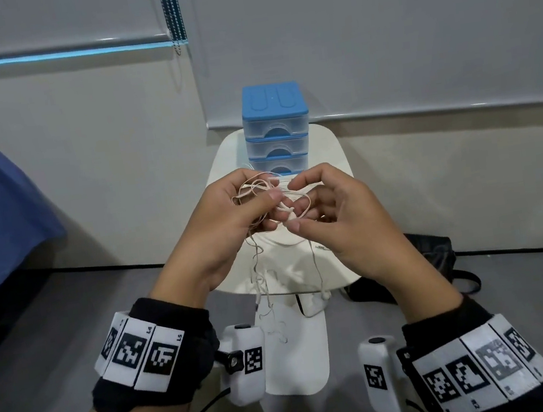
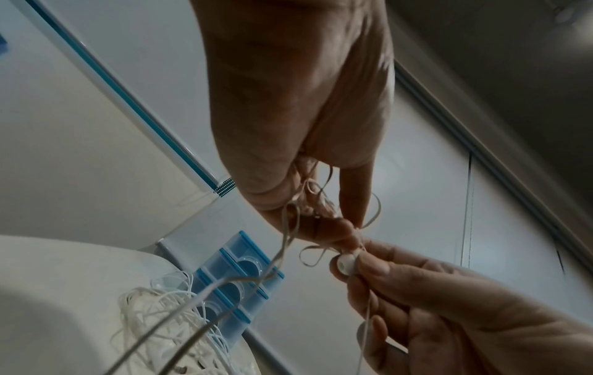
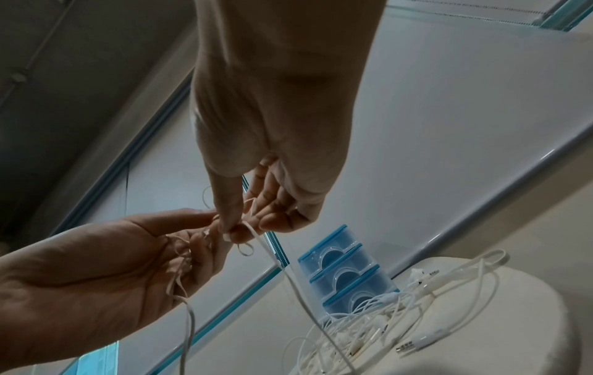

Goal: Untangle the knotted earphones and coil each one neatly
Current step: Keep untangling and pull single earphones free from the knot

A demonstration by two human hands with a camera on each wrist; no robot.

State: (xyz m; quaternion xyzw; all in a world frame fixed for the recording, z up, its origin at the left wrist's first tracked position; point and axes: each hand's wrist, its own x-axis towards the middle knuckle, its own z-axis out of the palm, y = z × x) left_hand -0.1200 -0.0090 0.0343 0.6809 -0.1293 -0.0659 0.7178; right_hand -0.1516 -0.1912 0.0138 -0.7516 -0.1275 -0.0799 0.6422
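White table (image 1: 331,149) — rounded top, standing against the wall, seen from above in the head view. At its far edge stands a three-drawer plastic organiser (image 1: 275,129) with a blue lid and clear drawers. On the tabletop, in front of the organiser, lies a loose heap of white cables (image 3: 369,319) with audio plugs showing at its near side.

Left hand (image 1: 230,218) and right hand (image 1: 333,211) are raised above the table, well clear of the heap, palms turned toward each other and fingertips nearly meeting. Between them hangs the knotted earphones (image 1: 269,199) — a tangle of thin, flat, pale cord. The left hand has its fingers curled round a bunch of loops, thumb pressed over them. The right hand pinches a white earbud (image 2: 345,263) between thumb and forefinger at the lower side of the tangle; its other fingers are loosely curled beneath. Several strands trail down from the two hands toward the near edge of the table; one small loop stands free just beside the pinched earbud. Both wrists carry black bands with printed square markers.
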